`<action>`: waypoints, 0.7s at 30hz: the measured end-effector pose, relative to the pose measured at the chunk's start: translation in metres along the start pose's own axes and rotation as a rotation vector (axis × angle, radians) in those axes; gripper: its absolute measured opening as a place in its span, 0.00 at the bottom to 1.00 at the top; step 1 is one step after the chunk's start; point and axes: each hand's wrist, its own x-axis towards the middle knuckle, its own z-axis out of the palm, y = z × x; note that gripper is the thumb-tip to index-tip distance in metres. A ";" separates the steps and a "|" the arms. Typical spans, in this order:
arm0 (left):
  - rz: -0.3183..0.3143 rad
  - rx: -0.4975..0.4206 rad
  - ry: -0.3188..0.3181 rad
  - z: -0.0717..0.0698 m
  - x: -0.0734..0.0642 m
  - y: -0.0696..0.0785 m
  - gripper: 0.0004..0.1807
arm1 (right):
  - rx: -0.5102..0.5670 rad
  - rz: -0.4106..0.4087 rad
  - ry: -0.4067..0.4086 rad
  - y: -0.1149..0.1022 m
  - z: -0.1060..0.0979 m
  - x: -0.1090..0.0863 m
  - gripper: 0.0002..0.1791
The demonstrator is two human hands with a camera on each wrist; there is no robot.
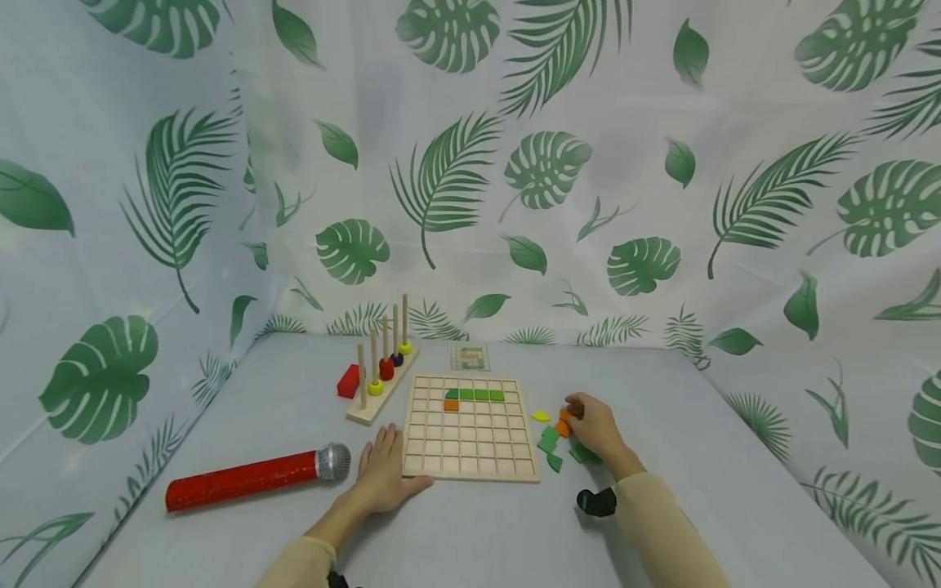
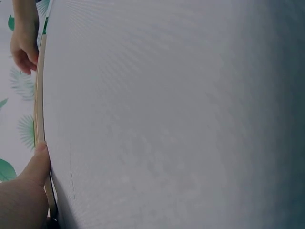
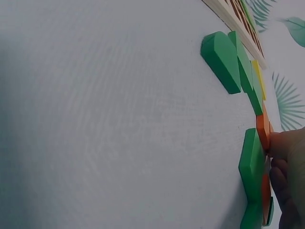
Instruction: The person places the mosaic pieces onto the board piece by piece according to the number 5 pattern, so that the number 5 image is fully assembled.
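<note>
A wooden grid board (image 1: 470,441) lies on the table with a row of green tiles (image 1: 481,395) and one orange square tile (image 1: 452,405) in its upper cells. At the board's lower left corner my left hand (image 1: 385,474) rests with spread fingers, its thumb (image 2: 42,155) against the front edge. To the right of the board, my right hand (image 1: 599,429) pinches an orange tile (image 1: 565,414) between thumb and fingertips. Around these fingertips lie another orange tile (image 1: 562,428), several green tiles (image 1: 548,439) and a yellow tile (image 1: 541,416). Green tiles (image 3: 251,164) partly hide under the right hand.
A red toy microphone (image 1: 253,479) lies left of my left hand. Behind it stand a wooden peg rack (image 1: 384,392) with coloured beads and a red block (image 1: 349,381). A small pattern card (image 1: 469,357) lies beyond the board. Leaf-printed cloth (image 1: 470,204) encloses the table.
</note>
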 end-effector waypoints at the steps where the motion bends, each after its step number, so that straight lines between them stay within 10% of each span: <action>1: -0.002 -0.004 0.000 -0.001 0.000 0.000 0.54 | 0.000 0.000 -0.001 0.000 0.001 0.001 0.17; 21: -0.007 -0.004 0.006 -0.001 -0.001 0.002 0.54 | 0.043 -0.037 0.053 -0.020 0.012 0.007 0.15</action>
